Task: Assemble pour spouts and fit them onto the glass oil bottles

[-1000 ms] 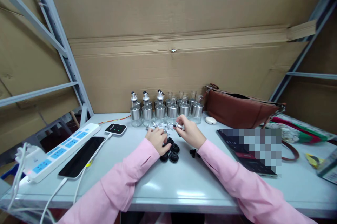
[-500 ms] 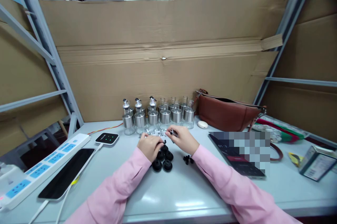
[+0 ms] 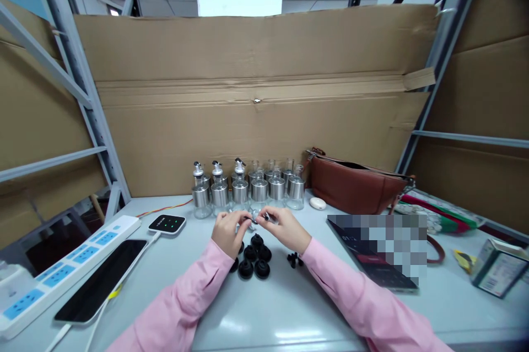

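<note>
My left hand [image 3: 229, 232] is closed in a pinch on a small dark part [image 3: 250, 220], mostly hidden by the fingers. Facing it, my right hand [image 3: 288, 226] grips a small metal spout [image 3: 267, 216] with a dark end. The two pieces meet or nearly meet between my fingertips; whether they touch I cannot tell. Just below the hands sit several round black stoppers [image 3: 262, 269]. Small black caps [image 3: 293, 260] lie beside my right wrist. Behind the hands, partly hidden, are small white and clear pieces.
Several glass bottles with steel bands [image 3: 259, 190] stand at the cardboard wall [image 3: 256, 137]; three carry pourers [image 3: 217, 169]. A brown bag [image 3: 355, 184], a white round case [image 3: 318, 203] and a tablet [image 3: 372, 264] are rightward. Leftward lie a phone [image 3: 103, 280], power strip [image 3: 74, 269] and black-faced device [image 3: 167, 224].
My hands have come closer together, the left-hand part rising to the metal spout. More of the black stoppers shows now. The camera view has tilted slightly upward.
</note>
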Motion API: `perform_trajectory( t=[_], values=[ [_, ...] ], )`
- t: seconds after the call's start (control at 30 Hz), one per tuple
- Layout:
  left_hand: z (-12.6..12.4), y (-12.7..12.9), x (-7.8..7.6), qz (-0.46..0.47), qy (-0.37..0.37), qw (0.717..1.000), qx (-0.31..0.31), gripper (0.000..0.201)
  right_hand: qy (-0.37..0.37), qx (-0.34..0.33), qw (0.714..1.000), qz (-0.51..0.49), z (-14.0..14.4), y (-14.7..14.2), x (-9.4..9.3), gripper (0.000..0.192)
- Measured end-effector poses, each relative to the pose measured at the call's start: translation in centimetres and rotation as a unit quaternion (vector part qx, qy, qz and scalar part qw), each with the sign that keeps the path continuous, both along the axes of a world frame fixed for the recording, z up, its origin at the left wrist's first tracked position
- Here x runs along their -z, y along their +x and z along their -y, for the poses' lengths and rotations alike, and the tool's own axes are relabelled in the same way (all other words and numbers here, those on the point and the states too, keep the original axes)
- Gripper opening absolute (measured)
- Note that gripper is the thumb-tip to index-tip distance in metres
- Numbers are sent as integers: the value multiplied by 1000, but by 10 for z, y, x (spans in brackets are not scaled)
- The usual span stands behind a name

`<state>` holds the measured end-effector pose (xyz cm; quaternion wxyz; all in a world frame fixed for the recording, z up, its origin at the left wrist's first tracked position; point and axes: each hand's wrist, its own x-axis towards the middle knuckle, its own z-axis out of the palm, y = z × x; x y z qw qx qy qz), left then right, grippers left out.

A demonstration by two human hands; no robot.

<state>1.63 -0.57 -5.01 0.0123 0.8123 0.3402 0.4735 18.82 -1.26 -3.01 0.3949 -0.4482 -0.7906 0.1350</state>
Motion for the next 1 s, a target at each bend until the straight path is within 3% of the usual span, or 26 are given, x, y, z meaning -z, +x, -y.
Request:
perform_trajectory(
  t=[0.13,0.37,0.47,0.6,0.77,1.0],
  values=[
    [0,-1,-1,31,-41,999,5,20,65,-50,997,11,1,0,2,25],
    [1,1,2,75,-65,994,46,17,107,-110,987,44,2,1,5,19],
    [0,2,4,83,-30,994,57,17,134,-101,985,38,3,0,5,22],
    [1,2,1,22,26,996,77,16,144,-89,985,29,1,0,8,26],
    [1,1,-1,-26,56,996,58,21,136,-89,986,24,0,0,8,31],
    [-2,1,1,-56,162,985,29,23,43,-77,994,-60,5,0,-1,41]
  ],
)
